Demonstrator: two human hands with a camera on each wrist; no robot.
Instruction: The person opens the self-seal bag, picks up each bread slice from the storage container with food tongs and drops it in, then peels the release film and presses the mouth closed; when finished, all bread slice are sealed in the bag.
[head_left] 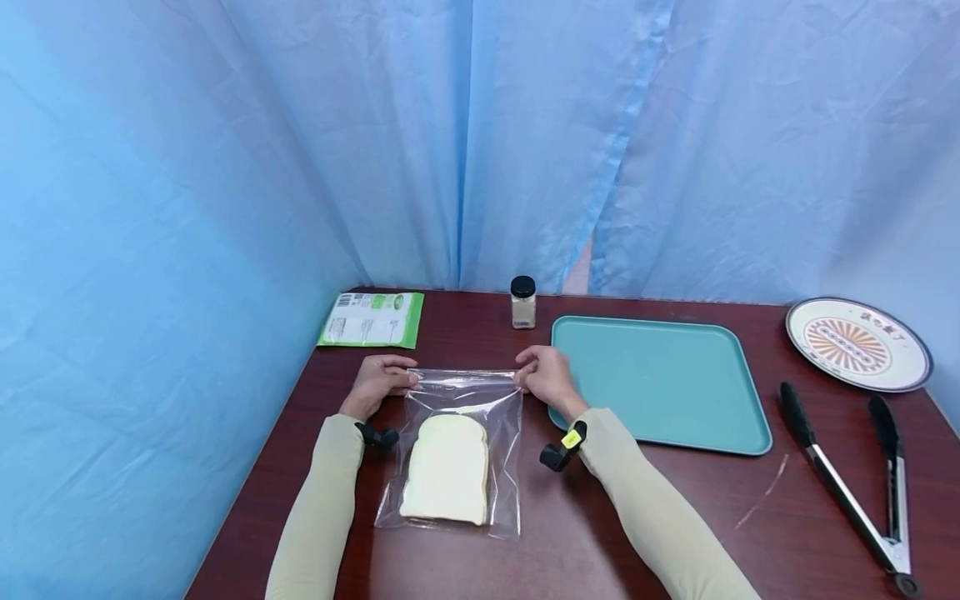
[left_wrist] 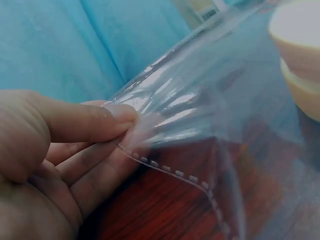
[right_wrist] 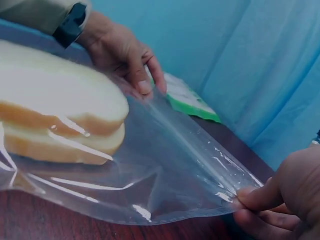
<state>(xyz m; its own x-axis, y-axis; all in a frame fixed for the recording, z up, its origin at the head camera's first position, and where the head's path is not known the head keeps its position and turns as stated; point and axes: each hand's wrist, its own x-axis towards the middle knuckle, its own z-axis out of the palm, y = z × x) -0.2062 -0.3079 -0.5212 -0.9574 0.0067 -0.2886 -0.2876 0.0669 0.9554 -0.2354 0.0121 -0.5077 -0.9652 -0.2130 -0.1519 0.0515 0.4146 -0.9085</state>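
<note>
A clear zip bag [head_left: 504,433] lies on the table with two stacked slices of bread [head_left: 447,468] inside it, as the right wrist view shows. My left hand [head_left: 377,383] pinches the bag's top left corner between thumb and fingers; the left wrist view shows the thumb [left_wrist: 122,114] pressing the film. At the top right corner, my right hand [head_left: 546,375] pinches the bag the same way, near the tray's left edge. Between the hands the bag's top edge is stretched straight. Whether the zip strip is closed cannot be told.
A teal tray [head_left: 660,383] lies to the right. Behind the bag stand a black-capped jar [head_left: 523,304] and a green-and-white packet [head_left: 372,320]. Far right are a patterned plate [head_left: 900,367] and spread tongs [head_left: 847,496]. Blue curtains [head_left: 420,150] border the table.
</note>
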